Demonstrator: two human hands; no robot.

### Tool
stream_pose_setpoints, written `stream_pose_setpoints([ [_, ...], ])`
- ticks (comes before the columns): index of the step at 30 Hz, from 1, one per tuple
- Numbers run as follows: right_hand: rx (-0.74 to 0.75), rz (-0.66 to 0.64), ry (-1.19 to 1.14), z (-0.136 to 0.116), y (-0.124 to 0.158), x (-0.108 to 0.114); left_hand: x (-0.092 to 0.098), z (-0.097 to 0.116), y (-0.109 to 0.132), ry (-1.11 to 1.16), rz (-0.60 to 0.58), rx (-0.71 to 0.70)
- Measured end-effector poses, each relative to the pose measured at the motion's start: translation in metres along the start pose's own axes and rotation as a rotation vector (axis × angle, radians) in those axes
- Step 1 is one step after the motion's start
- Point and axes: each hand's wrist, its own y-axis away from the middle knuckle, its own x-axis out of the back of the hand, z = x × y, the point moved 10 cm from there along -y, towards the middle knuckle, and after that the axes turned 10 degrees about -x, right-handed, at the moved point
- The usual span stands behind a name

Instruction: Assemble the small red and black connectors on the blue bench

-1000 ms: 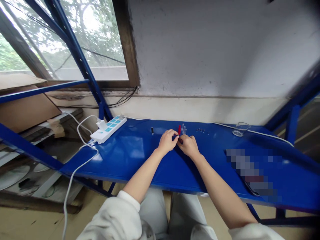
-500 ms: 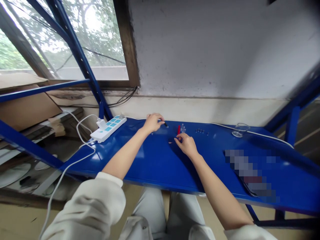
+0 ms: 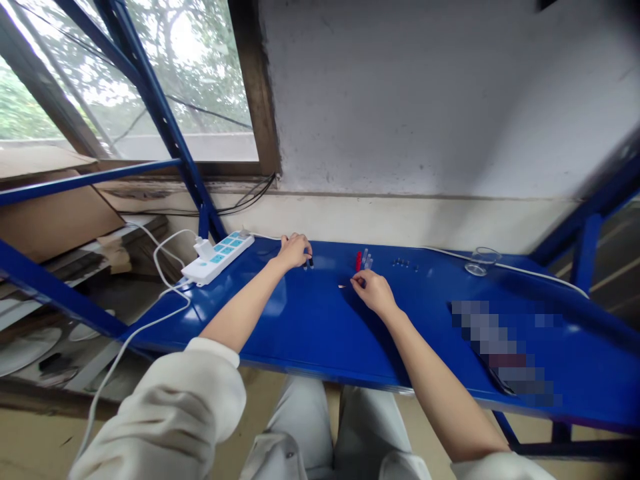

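Note:
My left hand (image 3: 295,253) is at the back of the blue table (image 3: 320,333), fingers closed on a small black piece (image 3: 311,263) with a clear tip, low over the surface. Another small dark piece (image 3: 305,267) lies beside it. My right hand (image 3: 373,290) is pinched at the middle, and what sits between its fingertips is too small to name. A tiny pale, pointed thing (image 3: 342,287) shows just left of those fingertips. Behind my right hand are red pieces (image 3: 359,261) and clear small tubes (image 3: 367,259).
Several small clear pieces (image 3: 404,264) lie in a row right of the tubes. Farther right are a clear glass cup (image 3: 481,263) and a pixelated dark flat object (image 3: 487,347). A white power strip (image 3: 217,259) with cords stands at the left, beside blue frame bars.
My left hand has moved left with the black piece, from near the red pieces to beside the small dark piece. My right hand has barely moved.

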Motion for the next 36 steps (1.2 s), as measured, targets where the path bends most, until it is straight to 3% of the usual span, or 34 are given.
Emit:
stream_pose_setpoints([
  [29, 0.005, 0.047, -0.008, 0.007, -0.002, 0.004, -0.003, 0.004, 0.001, -0.006, -0.02, 0.035],
  [36, -0.148, 0.02, 0.089, 0.023, -0.004, 0.009, -0.003, 0.003, 0.004, -0.003, -0.032, 0.043],
])
